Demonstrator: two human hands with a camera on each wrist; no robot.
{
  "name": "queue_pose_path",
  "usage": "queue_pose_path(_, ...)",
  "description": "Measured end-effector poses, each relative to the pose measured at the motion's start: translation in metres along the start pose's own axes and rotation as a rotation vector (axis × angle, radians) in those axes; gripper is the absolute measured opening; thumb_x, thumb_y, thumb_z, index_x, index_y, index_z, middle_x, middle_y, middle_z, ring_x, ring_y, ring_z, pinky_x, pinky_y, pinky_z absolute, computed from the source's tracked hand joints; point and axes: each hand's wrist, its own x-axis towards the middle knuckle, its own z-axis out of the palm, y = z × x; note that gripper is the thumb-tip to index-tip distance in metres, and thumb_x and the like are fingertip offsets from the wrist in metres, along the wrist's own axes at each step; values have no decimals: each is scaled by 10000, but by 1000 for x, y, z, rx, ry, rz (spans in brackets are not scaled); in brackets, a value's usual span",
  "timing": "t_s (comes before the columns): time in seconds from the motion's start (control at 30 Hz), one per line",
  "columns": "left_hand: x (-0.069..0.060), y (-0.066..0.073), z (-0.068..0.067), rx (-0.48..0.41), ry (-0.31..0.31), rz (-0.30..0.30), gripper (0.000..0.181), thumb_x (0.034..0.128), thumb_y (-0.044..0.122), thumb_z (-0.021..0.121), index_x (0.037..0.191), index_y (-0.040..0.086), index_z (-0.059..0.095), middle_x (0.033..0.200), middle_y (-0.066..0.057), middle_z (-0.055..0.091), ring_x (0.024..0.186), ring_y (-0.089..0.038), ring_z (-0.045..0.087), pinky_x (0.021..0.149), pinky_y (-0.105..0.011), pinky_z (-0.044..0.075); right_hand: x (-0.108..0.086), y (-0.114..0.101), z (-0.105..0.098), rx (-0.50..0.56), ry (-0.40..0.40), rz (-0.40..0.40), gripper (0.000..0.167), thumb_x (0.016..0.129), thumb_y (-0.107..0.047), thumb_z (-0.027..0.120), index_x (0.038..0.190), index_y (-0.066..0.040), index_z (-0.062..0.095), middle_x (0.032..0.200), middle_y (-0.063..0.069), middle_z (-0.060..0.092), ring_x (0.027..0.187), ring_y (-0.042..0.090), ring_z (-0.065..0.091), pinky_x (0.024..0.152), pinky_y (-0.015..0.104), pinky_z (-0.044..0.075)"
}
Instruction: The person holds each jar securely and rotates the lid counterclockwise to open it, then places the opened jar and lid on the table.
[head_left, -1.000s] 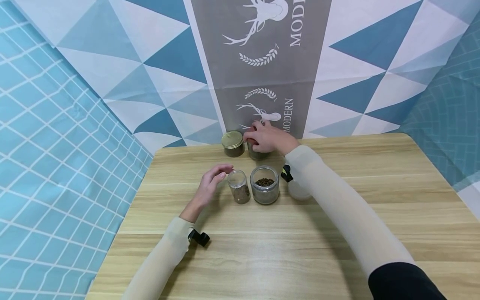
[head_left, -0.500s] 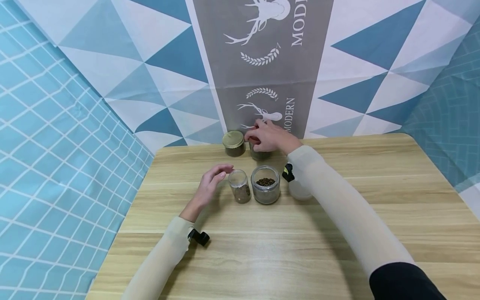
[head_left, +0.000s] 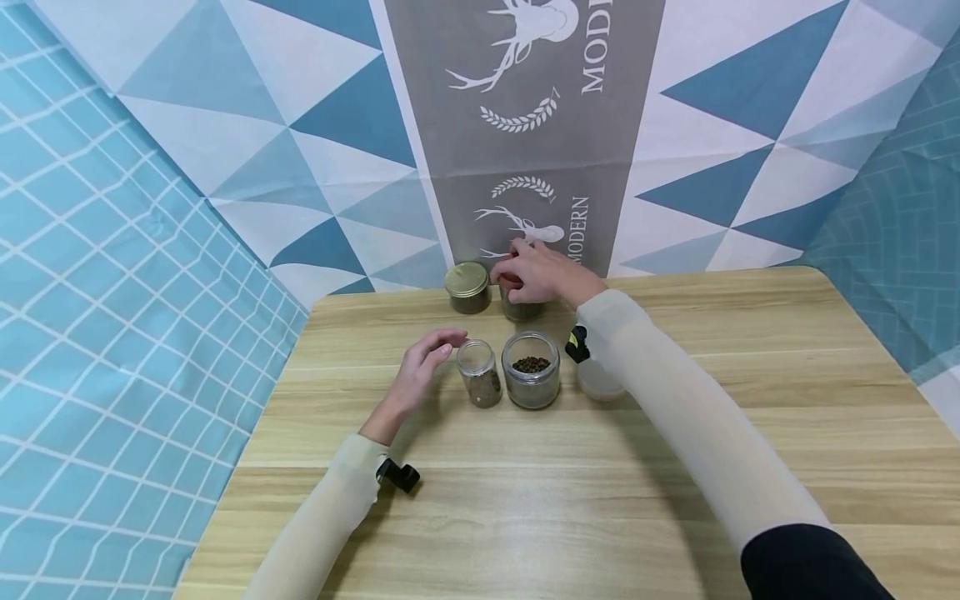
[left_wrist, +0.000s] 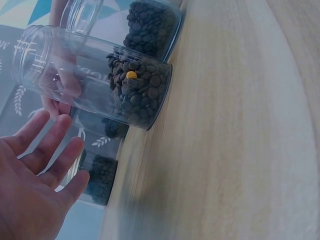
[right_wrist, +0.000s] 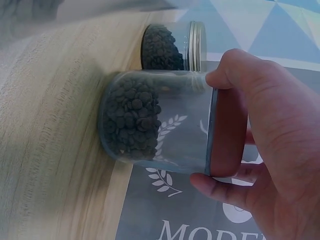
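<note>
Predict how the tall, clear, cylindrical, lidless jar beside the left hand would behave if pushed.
The tall clear jar may tip if pushed high; small dark pellets low inside probably steady it. Toppled, it might roll, being round.

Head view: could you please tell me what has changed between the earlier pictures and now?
Nothing has visibly changed, only a slight shift of the whole picture. The right hand stays on the reddish-brown lid of a back jar; the left hand stays beside the slim open jar. The wide open jar and the gold-lidded jar stand where they were.
</note>
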Motion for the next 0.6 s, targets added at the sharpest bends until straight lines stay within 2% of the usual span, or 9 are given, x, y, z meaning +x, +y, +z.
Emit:
queue_pose_path(0.13, 0, 0, 0, 1, -1, 2, 451, 1140, 148, 453, 1456, -118, 635, 1433, -349, 709, 1379, -474, 664, 1181, -203, 482, -2, 1, -2, 2, 1, -12, 471, 1019, -286, 724, 1487, -317, 685, 1644, 237, 437, 1387, 488, 478, 1118, 657, 525)
queue_pose_path(0.17, 0, 0, 0, 1, -2, 2, 452, 1139, 149, 453, 1457, -117, 636, 1432, -348, 710, 1378, -462, 664, 1180, -203, 483, 5, 11, 3, 4, 3, -28, 467, 1025, -323, 728, 1489, -341, 682, 1648, 230, 439, 1377, 479, 481, 1111, 639, 530)
queue_pose_path(0.27, 0, 0, 0, 0, -2, 2, 453, 1140, 149, 453, 1459, -115, 636, 1428, -347, 712, 1374, -430, 668, 1179, -202, 485, 5, 13, 3, 18, 6, -28, 457, 1016, -311, 731, 1470, -349, 691, 1622, 224, 452, 1365, 465, 479, 1095, 640, 536)
queue_pose_path(0.37, 0, 1, 0, 1, 0, 2, 450, 1140, 149, 455, 1455, -114, 639, 1417, -346, 717, 1365, -419, 673, 1176, -204, 488, 11, 22, 9, 0, 37, -42, 454, 992, -319, 726, 1441, -376, 699, 1553, 199, 487, 1322, 426, 486, 991, 614, 566)
queue_pose_path(0.4, 0, 1, 0, 2, 1, 3, 449, 1140, 147, 455, 1455, -114, 640, 1413, -346, 718, 1363, -414, 675, 1176, -205, 489, 4, 13, 3, 5, 41, -27, 456, 981, -278, 720, 1431, -350, 710, 1524, 200, 494, 1320, 427, 485, 985, 629, 565)
queue_pose_path(0.5, 0, 0, 0, 5, 5, 4, 446, 1140, 144, 455, 1451, -115, 642, 1403, -346, 723, 1355, -406, 678, 1175, -209, 491, 2, 13, 0, 10, 57, -28, 467, 976, -265, 707, 1441, -319, 716, 1472, 188, 512, 1306, 430, 479, 983, 620, 556)
queue_pose_path(0.6, 0, 1, 0, 7, 6, 3, 447, 1141, 145, 453, 1453, -114, 642, 1407, -345, 722, 1359, -409, 678, 1177, -213, 492, -5, 4, -10, 34, 47, -20, 472, 992, -242, 695, 1463, -276, 715, 1490, 198, 508, 1355, 460, 461, 1086, 632, 521)
